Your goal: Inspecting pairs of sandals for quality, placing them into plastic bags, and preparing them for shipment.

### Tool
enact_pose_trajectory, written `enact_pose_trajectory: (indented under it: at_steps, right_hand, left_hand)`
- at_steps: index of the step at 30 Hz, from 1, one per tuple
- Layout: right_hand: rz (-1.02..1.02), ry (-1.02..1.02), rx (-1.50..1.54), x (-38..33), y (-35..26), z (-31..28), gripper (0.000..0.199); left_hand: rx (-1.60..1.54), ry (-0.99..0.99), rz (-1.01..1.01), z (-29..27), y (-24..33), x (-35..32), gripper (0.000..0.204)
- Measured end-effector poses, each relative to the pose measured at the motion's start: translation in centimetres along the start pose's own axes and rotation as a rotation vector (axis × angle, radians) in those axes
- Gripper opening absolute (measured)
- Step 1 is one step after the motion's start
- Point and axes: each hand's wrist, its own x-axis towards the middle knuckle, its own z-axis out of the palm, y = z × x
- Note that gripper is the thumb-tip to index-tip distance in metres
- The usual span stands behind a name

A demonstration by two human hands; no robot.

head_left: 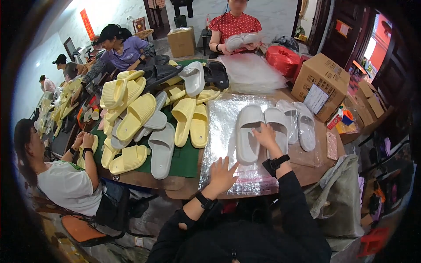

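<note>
A pair of light grey slippers lies side by side on a shiny clear plastic sheet (221,131): the left slipper (247,151) and the right slipper (276,116). My right hand (265,136) grips them where their inner edges meet, its thumb over the left one; part of the grip is hidden. My left hand (222,177) rests over the sheet's lower part, fingers spread and empty, near the left slipper's heel. Just right of this pair, another slipper pair (305,131) sits in clear plastic.
Yellow, grey and black slippers (136,116) are heaped on a green mat (186,162) to the left. Clear bags (252,72) and a cardboard box (322,83) stand farther back. A phone (332,145) lies at right. Co-workers sit left and across, one person (237,26) holding wrapped slippers.
</note>
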Motion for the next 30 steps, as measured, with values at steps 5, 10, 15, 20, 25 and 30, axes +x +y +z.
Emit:
enact_pose_trajectory:
  at_steps: [5,10,15,20,25,30]
  right_hand:
    - [-0.194,0.035,0.327,-3.9,0.2,-2.8,0.051]
    - [-0.286,-0.733,0.972,-11.2,-0.7,-10.3,0.055]
    - [-0.516,-1.132,0.93,-14.7,0.3,-12.9,0.062]
    - [-0.528,-1.21,0.924,-15.9,1.9,-12.5,0.06]
    - [-0.421,-1.172,0.99,-16.8,2.9,-12.5,0.062]
    - [-0.393,-1.188,1.002,-16.6,3.7,-11.5,0.065]
  left_hand:
    - [0.074,0.045,0.061,0.0,-0.1,0.4,0.059]
    - [-0.142,0.177,0.164,0.8,-1.5,1.4,0.052]
    - [-1.197,0.164,0.14,2.1,-4.0,3.2,0.034]
    - [-0.321,0.444,0.264,-3.2,-2.2,3.2,0.036]
    - [-0.41,0.581,0.244,-2.5,-2.1,3.5,0.029]
    - [-0.478,0.441,0.167,-2.0,-2.9,3.8,0.025]
